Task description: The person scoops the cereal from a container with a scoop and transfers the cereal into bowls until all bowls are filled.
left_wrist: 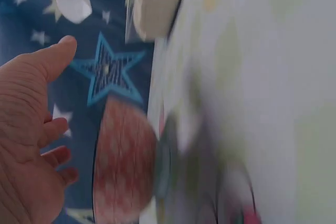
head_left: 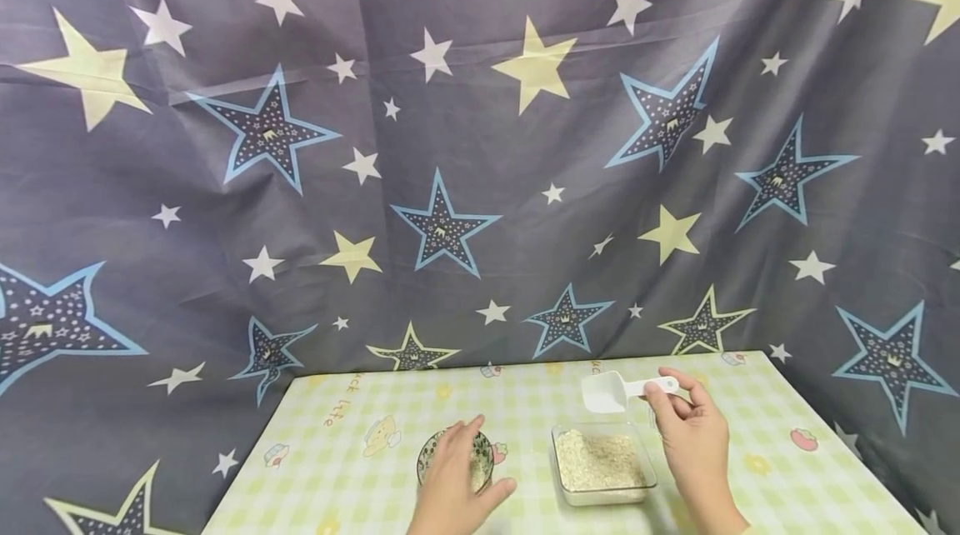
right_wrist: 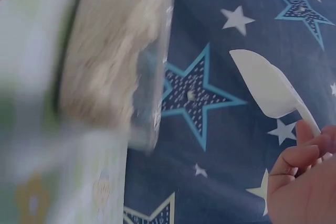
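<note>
Left hand (head_left: 456,481), relaxed and grasping nothing, hovers over a round glass bowl (head_left: 429,453); the right hand (head_left: 696,435) pinches the handle of 1 white scoop (head_left: 609,392), held up off the green-checked bench (head_left: 352,472), near a clear rectangular container (head_left: 604,497) of pale flakes; these 2 vessels stand apart; a starry curtain (head_left: 450,131) hangs behind.
</note>
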The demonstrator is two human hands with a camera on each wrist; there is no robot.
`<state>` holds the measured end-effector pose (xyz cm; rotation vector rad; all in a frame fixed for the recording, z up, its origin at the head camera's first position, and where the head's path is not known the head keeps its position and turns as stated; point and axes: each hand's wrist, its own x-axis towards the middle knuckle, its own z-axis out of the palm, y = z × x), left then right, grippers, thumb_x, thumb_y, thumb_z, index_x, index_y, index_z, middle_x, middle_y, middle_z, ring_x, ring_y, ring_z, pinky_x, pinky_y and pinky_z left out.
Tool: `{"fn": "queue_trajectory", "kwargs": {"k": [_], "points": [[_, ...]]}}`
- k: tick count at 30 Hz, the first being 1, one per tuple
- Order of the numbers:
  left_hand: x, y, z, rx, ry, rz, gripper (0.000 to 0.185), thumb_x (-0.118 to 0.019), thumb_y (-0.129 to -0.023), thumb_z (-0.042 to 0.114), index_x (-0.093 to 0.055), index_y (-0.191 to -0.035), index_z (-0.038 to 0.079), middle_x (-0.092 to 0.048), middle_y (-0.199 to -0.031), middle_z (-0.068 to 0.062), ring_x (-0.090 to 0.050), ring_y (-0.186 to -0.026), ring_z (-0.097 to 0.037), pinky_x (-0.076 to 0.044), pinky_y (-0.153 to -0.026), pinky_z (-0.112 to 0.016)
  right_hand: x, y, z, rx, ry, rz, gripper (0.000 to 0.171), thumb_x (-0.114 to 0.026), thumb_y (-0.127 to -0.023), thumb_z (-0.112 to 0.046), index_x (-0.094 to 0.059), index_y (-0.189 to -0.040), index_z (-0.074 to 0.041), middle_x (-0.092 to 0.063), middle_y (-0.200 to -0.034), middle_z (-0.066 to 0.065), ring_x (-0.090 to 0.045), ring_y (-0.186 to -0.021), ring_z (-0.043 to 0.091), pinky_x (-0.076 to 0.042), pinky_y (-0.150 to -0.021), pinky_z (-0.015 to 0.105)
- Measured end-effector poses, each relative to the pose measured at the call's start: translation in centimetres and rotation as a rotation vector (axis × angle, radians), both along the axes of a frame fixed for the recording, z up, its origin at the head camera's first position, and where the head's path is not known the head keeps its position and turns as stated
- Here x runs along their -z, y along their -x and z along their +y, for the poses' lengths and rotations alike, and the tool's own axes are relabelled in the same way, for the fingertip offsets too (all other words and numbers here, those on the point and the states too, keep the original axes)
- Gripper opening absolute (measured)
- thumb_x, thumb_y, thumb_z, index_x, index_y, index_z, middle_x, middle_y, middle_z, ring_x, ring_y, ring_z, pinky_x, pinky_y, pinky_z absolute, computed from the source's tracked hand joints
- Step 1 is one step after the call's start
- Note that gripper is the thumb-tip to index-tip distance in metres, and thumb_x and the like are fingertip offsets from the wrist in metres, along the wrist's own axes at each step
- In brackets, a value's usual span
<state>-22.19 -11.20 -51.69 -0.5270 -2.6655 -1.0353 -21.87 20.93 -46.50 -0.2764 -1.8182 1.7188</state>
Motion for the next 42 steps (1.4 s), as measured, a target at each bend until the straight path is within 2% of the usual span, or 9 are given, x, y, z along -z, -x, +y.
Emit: {"fn": "queue_trajectory", "kwargs": {"k": [3,6,11,20,26,32,34,38,42], "points": [[-0.6,0.1,2.1,0.071,-0.004,-0.060,0.094,-0.082,-0.089,0.059,-0.046,-0.160,0.009,-0.051,-0.158,-0.025,-0.051,-0.144,-0.047,-0.048,-0.109,-0.075,0.4,-0.5,1.1,0.005,-0.146,-0.014,0.023,-0.076,-0.101,-0.019,-0.072,-0.124,-0.015,-0.071,-0.063,-0.019,-0.039,-0.044,0.000,-0.032,-0.039,0.024],[-0.7,0.6,4.0,0.123,0.028,-0.098,0.094,-0.081,-0.090,0.057,-0.043,-0.162,0.010,-0.050,-0.161,-0.022,-0.049,-0.148,-0.043,-0.047,-0.114,-0.070,0.6,-0.9,1.7,-0.010,-0.266,-0.013,0.023,-0.075,-0.102,-0.019,-0.072,-0.125,-0.015,-0.063,-0.055,-0.011,-0.030,-0.040,0.003,-0.029,-0.037,0.027],[-0.5,1.3,6.1,0.168,0.076,-0.129,0.095,-0.080,-0.092,0.054,-0.039,-0.164,0.007,-0.050,-0.163,-0.019,-0.042,-0.154,-0.043,-0.043,-0.118,-0.069,1.0,-1.0,2.4,-0.008,-0.423,0.022,0.024,-0.078,-0.100,-0.016,-0.073,-0.123,-0.017,-0.060,-0.055,-0.003,-0.034,-0.042,0.005,-0.033,-0.040,0.026],[0.3,1.9,6.8,0.173,0.067,-0.213,0.097,-0.077,-0.095,0.055,-0.034,-0.166,0.005,-0.045,-0.165,-0.023,-0.042,-0.153,-0.048,-0.032,-0.117,-0.082,1.8,-0.5,2.2,-0.042,-0.558,0.179,0.028,-0.082,-0.093,-0.004,-0.075,-0.116,-0.019,-0.063,-0.061,-0.020,-0.041,-0.048,-0.003,-0.035,-0.045,0.017],[0.4,2.0,7.2,0.179,0.031,-0.249,0.097,-0.077,-0.095,0.053,-0.033,-0.165,0.003,-0.045,-0.165,-0.026,-0.043,-0.152,-0.049,-0.029,-0.118,-0.083,2.2,-0.1,2.4,-0.073,-0.614,0.245,0.033,-0.082,-0.091,-0.001,-0.075,-0.117,-0.020,-0.060,-0.061,-0.019,-0.037,-0.049,-0.005,-0.033,-0.044,0.015],[0.4,2.0,7.8,0.186,0.036,-0.236,0.099,-0.078,-0.094,0.054,-0.033,-0.166,0.003,-0.045,-0.166,-0.022,-0.045,-0.152,-0.047,-0.024,-0.112,-0.090,2.2,0.1,2.6,-0.086,-0.686,0.260,0.033,-0.082,-0.091,-0.001,-0.074,-0.118,-0.018,-0.063,-0.062,-0.014,-0.037,-0.050,-0.007,-0.033,-0.045,0.013],[0.5,2.0,8.1,0.187,0.042,-0.236,0.099,-0.079,-0.093,0.055,-0.034,-0.166,0.004,-0.045,-0.166,-0.021,-0.046,-0.151,-0.045,-0.027,-0.113,-0.089,2.1,0.1,2.6,-0.084,-0.710,0.278,0.033,-0.082,-0.090,0.001,-0.074,-0.118,-0.016,-0.063,-0.063,-0.014,-0.037,-0.050,-0.009,-0.033,-0.045,0.012],[0.7,2.1,8.3,0.193,0.058,-0.240,0.102,-0.081,-0.090,0.056,-0.034,-0.166,0.007,-0.049,-0.165,-0.019,-0.050,-0.149,-0.042,-0.043,-0.117,-0.072,2.0,0.0,2.7,-0.094,-0.769,0.321,0.035,-0.083,-0.087,0.003,-0.074,-0.117,-0.013,-0.064,-0.064,-0.016,-0.037,-0.051,-0.012,-0.034,-0.046,0.011],[0.8,2.2,8.4,0.202,0.072,-0.248,0.103,-0.083,-0.088,0.056,-0.035,-0.166,0.009,-0.051,-0.164,-0.016,-0.053,-0.147,-0.040,-0.050,-0.115,-0.064,1.9,0.0,3.0,-0.104,-0.906,0.365,0.038,-0.086,-0.083,0.003,-0.075,-0.117,-0.012,-0.060,-0.065,-0.020,-0.036,-0.055,-0.014,-0.034,-0.048,0.009]]}}
